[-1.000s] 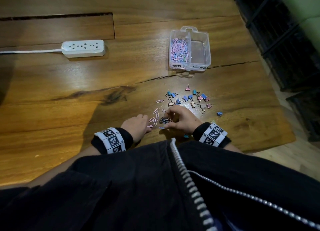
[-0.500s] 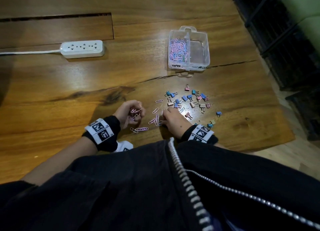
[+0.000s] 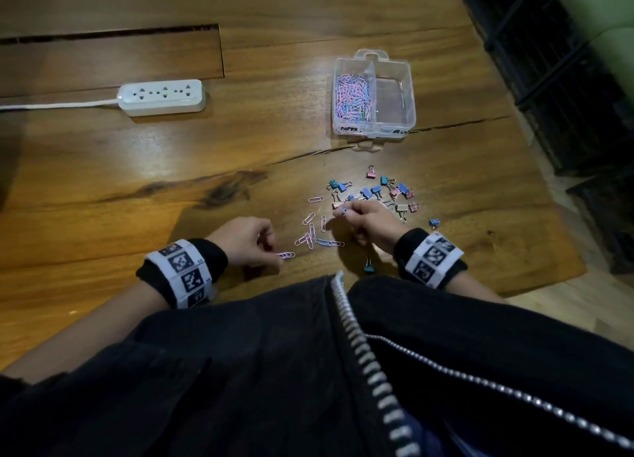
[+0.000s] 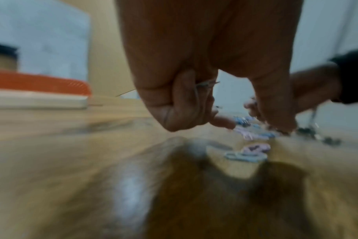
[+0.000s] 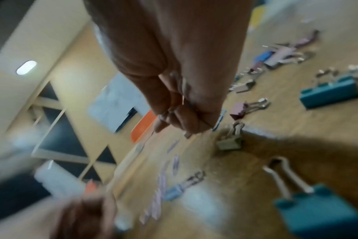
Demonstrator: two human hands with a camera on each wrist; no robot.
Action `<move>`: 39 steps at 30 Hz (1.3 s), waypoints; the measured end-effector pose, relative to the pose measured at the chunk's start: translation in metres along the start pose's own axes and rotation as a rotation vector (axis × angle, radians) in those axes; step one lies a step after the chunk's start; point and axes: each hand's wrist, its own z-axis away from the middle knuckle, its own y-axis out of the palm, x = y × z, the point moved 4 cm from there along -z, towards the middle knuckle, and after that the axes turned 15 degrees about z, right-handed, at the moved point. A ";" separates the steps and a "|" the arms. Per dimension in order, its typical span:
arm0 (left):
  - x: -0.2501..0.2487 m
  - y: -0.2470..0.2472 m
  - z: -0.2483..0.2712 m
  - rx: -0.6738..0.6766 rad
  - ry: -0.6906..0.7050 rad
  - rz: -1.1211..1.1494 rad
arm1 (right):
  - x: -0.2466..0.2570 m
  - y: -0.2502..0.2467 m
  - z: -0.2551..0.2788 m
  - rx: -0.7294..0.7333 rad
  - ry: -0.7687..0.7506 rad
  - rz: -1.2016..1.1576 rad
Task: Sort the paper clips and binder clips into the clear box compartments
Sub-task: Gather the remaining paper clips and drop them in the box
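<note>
The clear box (image 3: 408,79) stands at the back; its left compartment is full of pink and blue paper clips (image 3: 353,96), its right one looks bare. Loose paper clips (image 3: 310,231) lie between my hands, and binder clips (image 3: 375,192) are scattered beyond my right hand. My left hand (image 3: 271,247) has curled fingers (image 4: 186,103) holding paper clips (image 4: 206,84), and touches a pink clip (image 3: 286,254) on the wood. My right hand (image 3: 346,213) pinches a small bunch of paper clips (image 3: 343,211), seen in the right wrist view as a blue clip (image 5: 219,120) at the fingers (image 5: 186,119).
A white power strip (image 3: 161,96) with its cord lies at the back left. One blue binder clip (image 3: 368,267) sits near my body, another (image 3: 434,222) to the right. The table's right edge (image 3: 549,195) drops to the floor beside dark furniture.
My left hand came down from its raised position to the table by the pink clip. My right hand moved forward and right, lifting paper clips off the wood.
</note>
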 end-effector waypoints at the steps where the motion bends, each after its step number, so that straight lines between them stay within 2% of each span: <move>1: 0.001 0.003 0.000 0.013 0.031 -0.153 | -0.001 -0.004 0.002 0.037 0.042 -0.161; 3: 0.002 0.006 -0.003 0.005 0.090 -0.298 | -0.002 -0.007 0.004 0.087 0.090 -0.368; 4: 0.001 0.007 -0.004 0.004 0.115 -0.312 | -0.001 -0.007 0.005 0.102 0.094 -0.383; 7: 0.000 0.011 -0.007 0.040 0.150 -0.344 | 0.002 0.001 0.008 0.102 0.058 -0.225; 10: 0.003 0.014 -0.011 0.046 0.147 -0.288 | 0.004 0.009 0.007 0.023 0.003 0.066; 13: -0.001 0.014 -0.014 -0.008 0.152 0.086 | 0.006 0.016 0.006 -0.074 -0.075 0.421; 15: -0.002 0.012 -0.015 -0.023 0.043 0.515 | 0.009 0.022 0.008 -0.127 -0.143 0.732; 17: -0.004 0.011 -0.015 0.020 -0.027 0.908 | 0.008 0.028 0.008 -0.136 -0.172 0.948; 20: -0.007 0.005 -0.017 0.023 -0.019 1.196 | 0.008 0.033 0.005 -0.146 -0.197 1.029; 23: -0.005 0.002 -0.020 -0.007 -0.016 1.302 | 0.006 0.038 0.002 -0.120 -0.240 1.018; 25: -0.004 0.001 -0.022 -0.016 -0.015 1.224 | 0.006 0.041 0.000 -0.090 -0.248 1.012; 28: -0.002 0.001 -0.023 -0.095 0.063 0.683 | 0.009 0.037 0.001 -0.083 -0.247 0.917; 33: -0.010 0.008 -0.013 -0.104 0.119 -0.098 | 0.012 0.008 0.005 -0.125 -0.144 0.241; 36: -0.009 0.011 -0.016 -0.085 0.145 -0.262 | 0.011 -0.004 0.005 -0.050 -0.108 0.022; 39: -0.009 0.017 -0.021 -0.003 0.144 -0.129 | 0.006 -0.005 0.005 0.024 0.024 -0.172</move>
